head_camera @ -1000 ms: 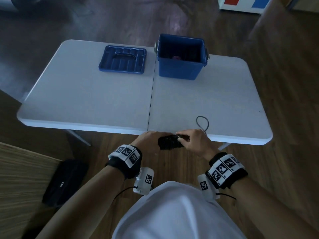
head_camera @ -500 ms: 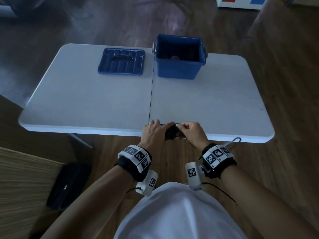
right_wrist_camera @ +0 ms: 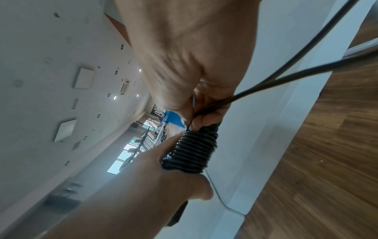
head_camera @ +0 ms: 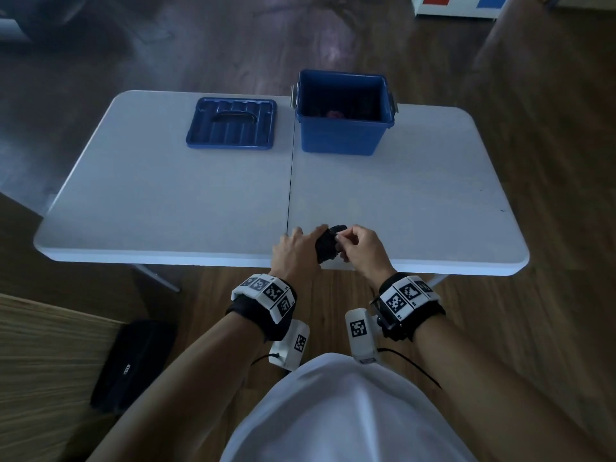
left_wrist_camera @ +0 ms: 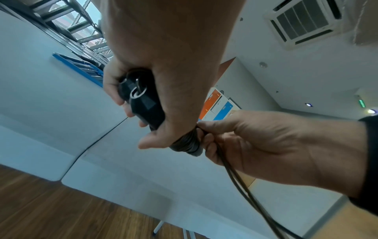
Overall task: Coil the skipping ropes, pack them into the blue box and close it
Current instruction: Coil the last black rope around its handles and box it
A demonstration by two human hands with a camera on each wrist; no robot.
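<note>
The lid (head_camera: 231, 123) lies at the far left of the table (head_camera: 166, 201), handle up. Just right of it stands the blue box (head_camera: 343, 135), open, with something reddish at the bottom. At the near edge, the left hand (head_camera: 295, 253) grips the black skipping rope (head_camera: 328, 245), its cord wound tightly round the handles. The right hand (head_camera: 361, 250) pinches the loose cord (left_wrist_camera: 241, 182), a doubled strand trailing off the table edge. Risk: if the pinch slackens, the springy windings could unwind. The hanging tail could also snag on the table edge during the carry to the box.
</note>
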